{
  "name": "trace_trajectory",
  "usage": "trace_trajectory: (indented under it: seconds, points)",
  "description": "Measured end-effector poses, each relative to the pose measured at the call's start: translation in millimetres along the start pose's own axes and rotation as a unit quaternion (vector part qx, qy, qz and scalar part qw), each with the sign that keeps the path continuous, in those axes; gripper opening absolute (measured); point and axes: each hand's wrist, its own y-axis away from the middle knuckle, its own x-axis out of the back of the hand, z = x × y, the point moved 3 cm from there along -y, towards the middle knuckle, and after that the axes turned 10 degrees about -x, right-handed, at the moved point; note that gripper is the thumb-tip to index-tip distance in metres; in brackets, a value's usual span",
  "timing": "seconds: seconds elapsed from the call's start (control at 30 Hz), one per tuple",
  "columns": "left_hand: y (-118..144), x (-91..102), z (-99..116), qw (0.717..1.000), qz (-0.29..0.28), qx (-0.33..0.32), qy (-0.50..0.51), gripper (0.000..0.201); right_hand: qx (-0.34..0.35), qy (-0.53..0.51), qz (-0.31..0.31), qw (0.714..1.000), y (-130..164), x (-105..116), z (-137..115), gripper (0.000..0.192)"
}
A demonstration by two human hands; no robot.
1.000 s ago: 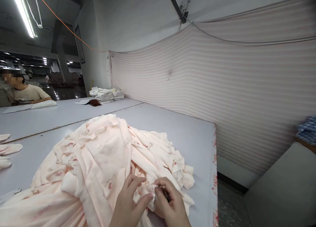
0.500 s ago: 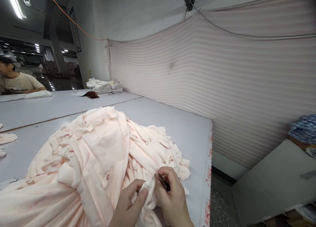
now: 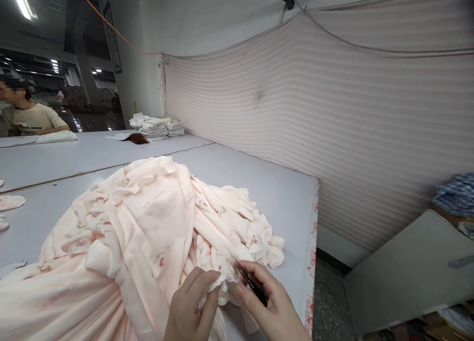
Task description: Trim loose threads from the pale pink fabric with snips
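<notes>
Here the left hand (image 3: 194, 304) pinches a small fold of the pale pink cloth (image 3: 140, 242) at the near edge of the heap, while the right hand (image 3: 268, 306) grips a small dark tool (image 3: 252, 285), probably thread snips, its tip just beside that fold. To do this well, I judge, keep the pinched bit taut and lifted off the layers below, so only the stray thread meets the blade. The cloth is soft, rumpled, printed with small reddish figures, heaped on the grey worktop (image 3: 259, 192) near its right edge.
</notes>
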Motion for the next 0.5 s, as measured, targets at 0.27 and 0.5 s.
trace_trajectory:
  seconds: [0.27,0.5]
  points:
    - [-2.4,-0.4,4.9,0.984,-0.075,-0.126,-0.104,0.028,0.027,0.139,-0.063,0.988,4.2,0.6,-16.4,0.023]
    - [-0.3,-1.5,2.5,0.986,-0.080,-0.113,-0.091,0.031,0.031,0.168,-0.068,0.983,2.0,1.3,-20.3,0.022]
